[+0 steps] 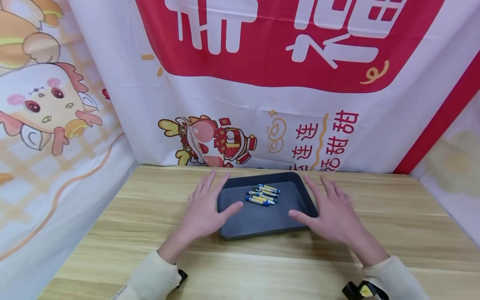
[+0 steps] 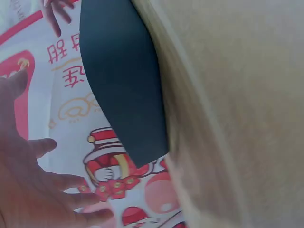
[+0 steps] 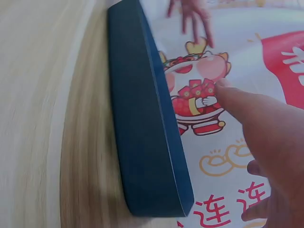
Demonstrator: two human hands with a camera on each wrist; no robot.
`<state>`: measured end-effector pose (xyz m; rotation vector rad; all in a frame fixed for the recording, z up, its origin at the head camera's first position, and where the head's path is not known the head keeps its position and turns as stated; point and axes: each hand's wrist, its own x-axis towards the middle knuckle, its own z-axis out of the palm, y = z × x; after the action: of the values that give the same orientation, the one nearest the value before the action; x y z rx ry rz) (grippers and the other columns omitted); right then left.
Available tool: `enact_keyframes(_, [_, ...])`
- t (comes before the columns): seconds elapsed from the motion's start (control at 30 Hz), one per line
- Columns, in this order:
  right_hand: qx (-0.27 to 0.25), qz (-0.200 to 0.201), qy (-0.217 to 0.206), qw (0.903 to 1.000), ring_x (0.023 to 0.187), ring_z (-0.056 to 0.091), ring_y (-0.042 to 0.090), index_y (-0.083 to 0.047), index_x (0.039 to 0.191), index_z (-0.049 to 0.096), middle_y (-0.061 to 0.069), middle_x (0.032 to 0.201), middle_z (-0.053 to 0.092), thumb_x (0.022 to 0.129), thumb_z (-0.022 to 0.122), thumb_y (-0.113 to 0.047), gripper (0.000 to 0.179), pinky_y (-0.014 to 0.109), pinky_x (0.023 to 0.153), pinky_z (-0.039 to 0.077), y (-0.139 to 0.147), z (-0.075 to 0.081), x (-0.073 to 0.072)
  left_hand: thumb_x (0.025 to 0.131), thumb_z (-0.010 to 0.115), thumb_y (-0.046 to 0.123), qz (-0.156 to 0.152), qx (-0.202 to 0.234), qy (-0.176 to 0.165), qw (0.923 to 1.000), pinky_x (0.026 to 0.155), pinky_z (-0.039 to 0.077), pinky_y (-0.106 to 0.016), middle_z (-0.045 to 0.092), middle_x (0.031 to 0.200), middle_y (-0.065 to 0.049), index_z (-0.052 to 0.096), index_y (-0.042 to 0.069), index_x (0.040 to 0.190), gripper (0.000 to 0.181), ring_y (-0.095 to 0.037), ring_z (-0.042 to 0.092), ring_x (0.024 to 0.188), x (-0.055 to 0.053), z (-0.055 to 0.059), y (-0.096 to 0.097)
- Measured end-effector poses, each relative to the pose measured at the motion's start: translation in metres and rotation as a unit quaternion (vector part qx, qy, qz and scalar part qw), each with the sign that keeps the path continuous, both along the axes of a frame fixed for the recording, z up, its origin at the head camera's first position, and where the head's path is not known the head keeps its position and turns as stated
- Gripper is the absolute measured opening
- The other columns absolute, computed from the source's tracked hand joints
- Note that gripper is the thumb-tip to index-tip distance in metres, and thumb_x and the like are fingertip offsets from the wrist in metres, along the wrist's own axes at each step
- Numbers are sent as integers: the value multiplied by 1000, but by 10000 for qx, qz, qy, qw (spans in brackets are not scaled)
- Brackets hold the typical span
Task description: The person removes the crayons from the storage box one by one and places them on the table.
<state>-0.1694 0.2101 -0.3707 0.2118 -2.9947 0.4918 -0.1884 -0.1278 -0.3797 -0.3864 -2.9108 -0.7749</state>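
Note:
A dark grey rectangular tray (image 1: 243,225) lies on the wooden table, slightly turned. Inside it several crayons (image 1: 262,195) with yellow and white wrappers and blue or green ends lie in a loose group. My left hand (image 1: 205,210) is over the tray's left side with fingers spread, holding nothing. At the right side my right hand (image 1: 333,210) is spread in the same way, its thumb over the tray. Both wrist views show the tray's outer wall (image 2: 123,80) close by, with a gap between it and the left hand and also the right hand (image 3: 270,128).
The wooden table (image 1: 262,271) reaches back to a white and red printed cloth (image 1: 232,100) hanging behind it. Another patterned cloth (image 1: 45,166) hangs on the left. Dark straps with devices (image 1: 363,289) sit at the sleeves.

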Motion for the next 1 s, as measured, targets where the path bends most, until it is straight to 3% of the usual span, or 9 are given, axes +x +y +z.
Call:
enact_keyframes(0.1, [-537, 98, 18, 9985, 153, 27, 61, -26, 170, 23, 29, 173, 23, 89, 62, -81, 106, 85, 118, 24, -2, 1, -2, 95, 59, 75, -18, 718, -399, 9966, 123, 21, -81, 8, 181, -7, 24, 39, 169, 90, -44, 12, 166, -4, -4, -5])
enact_keyframes(0.2, [-1036, 129, 36, 9945, 154, 30, 55, -23, 169, 27, 27, 172, 29, 93, 65, -73, 99, 83, 118, 30, -5, 0, -4, 96, 60, 74, 86, 1535, -878, 9842, 125, 24, -77, 6, 182, -6, 23, 40, 168, 88, -42, 12, 167, -9, -9, -8])
enact_keyframes(0.33, [-1580, 54, 29, 9874, 155, 34, 50, -22, 168, 30, 22, 171, 35, 97, 67, -63, 89, 78, 119, 34, -10, -2, -6, 94, 65, 73, 473, 2527, -1554, 9538, 127, 31, -67, 11, 181, -6, 22, 43, 167, 90, -39, 15, 166, -14, -15, -9])
enact_keyframes(0.5, [-2122, -60, 51, 9772, 149, 45, 44, -23, 167, 35, 18, 166, 43, 101, 66, -56, 80, 71, 117, 43, -12, -2, -5, 97, 72, 57, 984, 3350, -2201, 9109, 126, 36, -63, 21, 179, -11, 22, 40, 169, 89, -40, 25, 164, -16, -20, -6])
enact_keyframes(0.63, [-2461, -78, 84, 9692, 146, 50, 42, -21, 165, 39, 16, 164, 48, 102, 66, -52, 75, 66, 117, 46, -14, -2, -6, 102, 72, 40, 1077, 3847, -2388, 8851, 129, 35, -56, 26, 177, -11, 27, 28, 169, 83, -38, 29, 163, -16, -25, -4])
enact_keyframes(0.73, [-2670, -106, 69, 9636, 145, 52, 41, -20, 164, 42, 14, 163, 50, 103, 66, -49, 72, 64, 117, 48, -15, -3, -7, 104, 70, 29, 1044, 4120, -2439, 8717, 130, 32, -54, 29, 176, -12, 30, 22, 169, 76, -37, 30, 162, -16, -27, -5])
enact_keyframes(1.0, [-3088, -168, -10, 9510, 141, 56, 37, -23, 160, 48, 12, 156, 57, 103, 66, -50, 66, 60, 114, 52, -20, -4, -12, 105, 65, 11, 1004, 4602, -2320, 8511, 131, 32, -51, 35, 173, -13, 38, 17, 166, 67, -36, 35, 160, -19, -40, -9])
